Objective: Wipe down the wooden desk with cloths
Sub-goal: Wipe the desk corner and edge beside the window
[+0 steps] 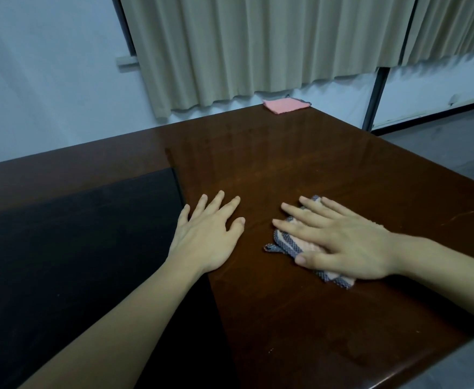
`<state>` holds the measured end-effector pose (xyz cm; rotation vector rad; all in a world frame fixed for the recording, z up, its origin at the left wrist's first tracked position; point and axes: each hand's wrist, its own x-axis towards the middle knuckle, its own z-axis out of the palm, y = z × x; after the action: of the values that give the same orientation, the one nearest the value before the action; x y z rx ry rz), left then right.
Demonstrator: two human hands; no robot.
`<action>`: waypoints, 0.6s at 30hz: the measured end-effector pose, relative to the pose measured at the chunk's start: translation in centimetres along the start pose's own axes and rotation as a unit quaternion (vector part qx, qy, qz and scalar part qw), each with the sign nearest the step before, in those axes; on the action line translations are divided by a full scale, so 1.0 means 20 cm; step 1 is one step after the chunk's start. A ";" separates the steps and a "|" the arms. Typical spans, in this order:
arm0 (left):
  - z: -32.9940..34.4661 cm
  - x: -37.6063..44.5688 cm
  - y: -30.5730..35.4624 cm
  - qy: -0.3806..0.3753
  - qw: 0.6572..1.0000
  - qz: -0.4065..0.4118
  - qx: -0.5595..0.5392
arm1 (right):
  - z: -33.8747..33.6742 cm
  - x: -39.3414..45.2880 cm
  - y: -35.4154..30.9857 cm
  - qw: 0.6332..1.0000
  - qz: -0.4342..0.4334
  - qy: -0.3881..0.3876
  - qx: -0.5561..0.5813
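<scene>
Dark, glossy wooden counter (pixel 300 164) under beige curtains (pixel 258 46). Striped cloth (pixel 282 242) at 4 o'clock of centre, pressed flat under right hand (pixel 342 242), fingers straight, not curled round it. Left hand (pixel 207 231) just beside, at 9 o'clock of it, flat on bare wood, holding nothing. Pink cloth (pixel 285 105) at far 12 o'clock edge. Risks, as judged: bunched cloth slipping from under flat fingers; bare palm smearing polish; black inset (pixel 75 234) skipped.

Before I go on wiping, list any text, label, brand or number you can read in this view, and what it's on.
None: no readable text anywhere in this view.
Crumpled pink cloth with grey-blue edging under the right hand: no tag or print visible.
Folded pink cloth at the far corner: no print visible.
Dark brown wooden desk, beige curtain: plain, unmarked.
</scene>
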<state>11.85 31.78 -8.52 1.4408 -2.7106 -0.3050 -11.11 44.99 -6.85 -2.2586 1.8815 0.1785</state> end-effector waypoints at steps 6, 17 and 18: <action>-0.01 -0.01 0.00 -0.001 1.000 -0.002 -0.004 | -0.09 0.33 0.34 0.991 0.134 0.018 0.006; -0.02 -0.01 0.02 -0.022 1.000 -0.008 -0.014 | -0.04 0.22 0.04 0.999 0.041 0.005 -0.019; -0.02 -0.01 0.02 -0.023 1.000 -0.009 -0.012 | -0.02 0.14 0.00 1.000 0.015 0.001 -0.018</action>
<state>11.75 32.05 -8.00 1.4700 -2.7205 -0.3745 -10.52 42.18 -7.04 -2.2538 1.9297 0.2172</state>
